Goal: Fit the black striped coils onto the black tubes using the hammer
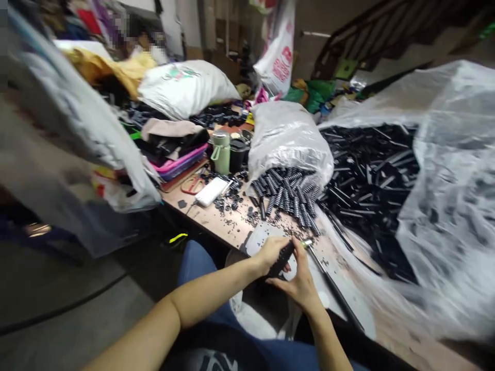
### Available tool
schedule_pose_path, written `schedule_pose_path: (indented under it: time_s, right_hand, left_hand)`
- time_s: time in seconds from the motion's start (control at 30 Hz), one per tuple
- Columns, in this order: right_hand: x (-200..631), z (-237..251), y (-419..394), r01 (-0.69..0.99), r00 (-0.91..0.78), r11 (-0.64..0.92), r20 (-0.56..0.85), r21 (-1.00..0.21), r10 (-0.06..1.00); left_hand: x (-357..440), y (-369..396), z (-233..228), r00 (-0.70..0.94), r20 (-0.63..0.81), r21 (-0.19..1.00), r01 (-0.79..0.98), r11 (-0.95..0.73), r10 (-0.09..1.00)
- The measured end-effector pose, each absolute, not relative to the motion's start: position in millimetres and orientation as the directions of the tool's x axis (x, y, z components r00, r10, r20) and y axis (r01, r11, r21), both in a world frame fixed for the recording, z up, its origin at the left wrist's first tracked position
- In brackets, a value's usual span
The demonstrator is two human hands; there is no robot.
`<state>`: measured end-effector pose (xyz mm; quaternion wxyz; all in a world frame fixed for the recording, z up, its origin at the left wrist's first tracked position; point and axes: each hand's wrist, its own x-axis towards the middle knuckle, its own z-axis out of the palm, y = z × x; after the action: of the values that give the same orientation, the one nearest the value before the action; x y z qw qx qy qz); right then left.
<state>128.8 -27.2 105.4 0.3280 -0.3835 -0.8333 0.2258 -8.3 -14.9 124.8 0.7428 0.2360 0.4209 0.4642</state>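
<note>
A: Two hands, close together at the near edge of the table [216, 221]. The left hand [270, 253] is closed around a black ribbed grip [284, 256]; the right hand [297, 281] cups it from below, thumb up against its end.

B: And the long thing running off to the right?

A: A thin black rod [332, 286] with a shiny metal tip [307, 243]. The tip sits just beside the grip's end, at the right thumb. Whether the rod is already inside the grip, I cannot tell.

B: What lies beyond?

A: A clear bag spilling ribbed grips [288, 196] just behind the hands, and to the right a big plastic sheet holding a heap of black rods [367, 175]. Left of the bag: small black bits scattered, a white phone [212, 191], red scissors [192, 184], a green mug [221, 152] and a dark cup [237, 153].
</note>
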Motion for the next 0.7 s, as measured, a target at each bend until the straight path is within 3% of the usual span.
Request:
schedule_pose_path:
  time_s: [0.23, 0.5, 0.57, 0.63, 0.7]
  right_hand:
    - [119.8, 94.4, -24.3, 0.473, -0.5, 0.547, 0.301, -0.69, 0.812]
    - [123.2, 94.7, -35.6, 0.554, -0.352, 0.425, 0.261, -0.716, 0.899]
    - [126.9, 87.0, -36.8, 0.631, -0.286, 0.392, 0.269, -0.67, 0.92]
    - [129.7, 75.8, -38.1, 0.714, -0.2, 0.334, 0.278, -0.616, 0.94]
    - [133.0, 65.1, -39.6, 0.779, -0.147, 0.278, 0.268, -0.562, 0.952]
  left_hand:
    - [-18.0, -15.9, 117.5, 0.21, -0.452, 0.747, -0.443, 0.496, 0.867]
    - [-7.4, -12.2, 108.3, 0.237, -0.448, 0.808, -0.304, 0.504, 0.862]
    - [-0.6, -13.0, 97.4, 0.211, -0.31, 0.928, -0.143, 0.343, 0.927]
    - [5.7, -15.8, 84.2, 0.202, -0.067, 0.99, 0.139, 0.039, 0.977]
    - [10.5, -18.1, 71.1, 0.259, 0.109, 0.866, 0.449, -0.22, 0.96]
